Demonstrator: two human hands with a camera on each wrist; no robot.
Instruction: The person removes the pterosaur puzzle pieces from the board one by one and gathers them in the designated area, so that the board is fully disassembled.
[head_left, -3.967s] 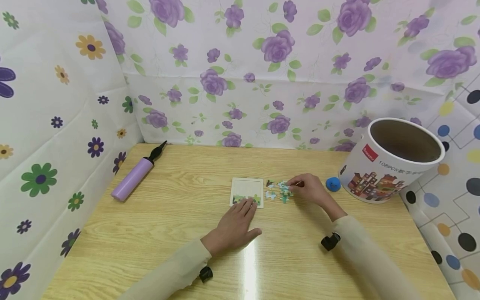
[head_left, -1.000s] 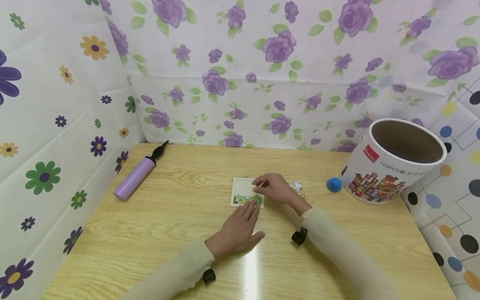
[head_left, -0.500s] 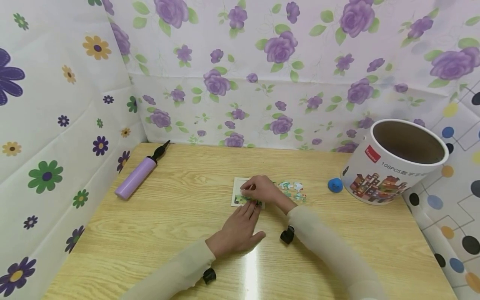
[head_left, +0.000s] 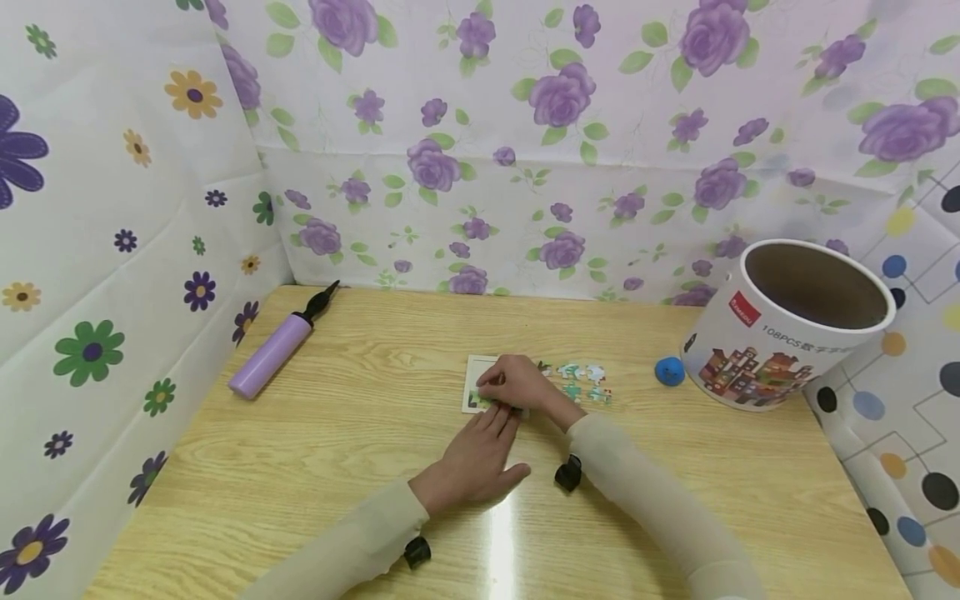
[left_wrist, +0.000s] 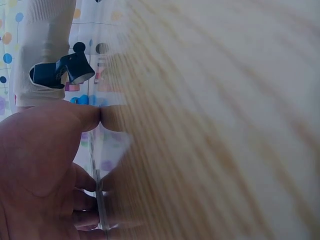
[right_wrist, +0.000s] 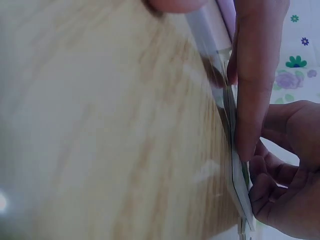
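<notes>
A small pale wooden puzzle tray [head_left: 470,387] lies on the table in the head view, with green pieces along its lower side. My left hand [head_left: 476,462] rests flat, its straight fingertips on the tray's near edge; they show large in the right wrist view. Over the tray, my right hand [head_left: 521,385] has thumb and fingers together, pinching a puzzle piece that they mostly hide. In the right wrist view that hand's curled fingers [right_wrist: 270,187] are at the tray's surface. Several loose jigsaw pieces [head_left: 572,371] lie right of the tray.
A lilac hand pump [head_left: 272,357] with a black nozzle lies at the left. To the right, a blue ball-like object [head_left: 670,372] sits beside a large white printed bucket [head_left: 780,342]. Flowered cloth [head_left: 420,217] hangs behind the table.
My right hand has moved left from the loose pieces to above the tray, then slightly farther left and nearer its lower side. The left hand has kept its place on the near edge.
</notes>
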